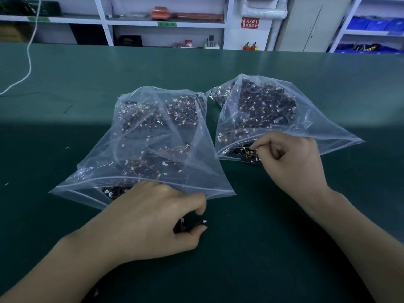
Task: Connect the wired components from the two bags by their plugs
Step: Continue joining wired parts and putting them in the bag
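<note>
Two clear plastic bags lie open on the green table, each full of small black components with thin wires and white plugs. The left bag [140,141] opens toward me, and so does the right bag [269,110]. My left hand [153,217], just in front of the left bag's mouth, holds a small black wired component [190,226] with a white plug between thumb and fingers. My right hand [290,160] reaches into the mouth of the right bag and pinches a wired component [249,150] there.
The green table [262,248] stretches wide around the bags. A white cord [27,62] trails across its far left. Behind the table stand white shelves [166,22] with boxes and blue bins at the right.
</note>
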The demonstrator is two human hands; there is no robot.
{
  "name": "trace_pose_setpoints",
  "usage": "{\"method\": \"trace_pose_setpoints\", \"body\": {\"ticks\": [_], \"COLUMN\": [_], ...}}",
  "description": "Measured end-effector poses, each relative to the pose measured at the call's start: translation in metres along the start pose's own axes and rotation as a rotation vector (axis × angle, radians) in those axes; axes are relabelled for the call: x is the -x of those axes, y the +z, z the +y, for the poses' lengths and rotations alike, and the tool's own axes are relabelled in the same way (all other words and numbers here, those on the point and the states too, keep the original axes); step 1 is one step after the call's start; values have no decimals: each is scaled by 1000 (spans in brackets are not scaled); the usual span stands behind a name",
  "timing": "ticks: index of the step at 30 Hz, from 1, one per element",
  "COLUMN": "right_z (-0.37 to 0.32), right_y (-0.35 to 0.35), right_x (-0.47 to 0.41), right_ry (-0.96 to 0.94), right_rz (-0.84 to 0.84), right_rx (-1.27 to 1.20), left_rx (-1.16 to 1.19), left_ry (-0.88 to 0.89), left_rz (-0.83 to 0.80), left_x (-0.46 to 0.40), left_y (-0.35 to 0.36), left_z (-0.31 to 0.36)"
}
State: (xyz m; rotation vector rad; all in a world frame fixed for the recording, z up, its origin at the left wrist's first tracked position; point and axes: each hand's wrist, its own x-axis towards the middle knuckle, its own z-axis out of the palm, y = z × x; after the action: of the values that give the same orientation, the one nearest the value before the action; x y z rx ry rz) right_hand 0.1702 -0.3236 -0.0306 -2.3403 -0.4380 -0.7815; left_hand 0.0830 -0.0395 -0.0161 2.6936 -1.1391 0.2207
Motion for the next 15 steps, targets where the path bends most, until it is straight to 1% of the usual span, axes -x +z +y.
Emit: {"method": "trace_pose_setpoints", "body": {"ticks": [5, 10, 13, 15], "right_z": [-13, -21, -21, -22], "right_y": [4, 7, 8, 9], "right_x": [7, 11, 12, 12], "right_ry": [-97, -132, -150, -162], "right_rz": [39, 16, 3, 10], "right_rx": [-97, -147, -184, -200], "left_rx": [-88, -94, -98, -58], "left_ry": [-62, -139, -144, -127], "left_rz": [-78, -111, -73, -59], "left_x": [-2, -4, -3, -4], "left_y": [5, 7, 10, 8], "left_z": [1, 5, 6, 5]}}
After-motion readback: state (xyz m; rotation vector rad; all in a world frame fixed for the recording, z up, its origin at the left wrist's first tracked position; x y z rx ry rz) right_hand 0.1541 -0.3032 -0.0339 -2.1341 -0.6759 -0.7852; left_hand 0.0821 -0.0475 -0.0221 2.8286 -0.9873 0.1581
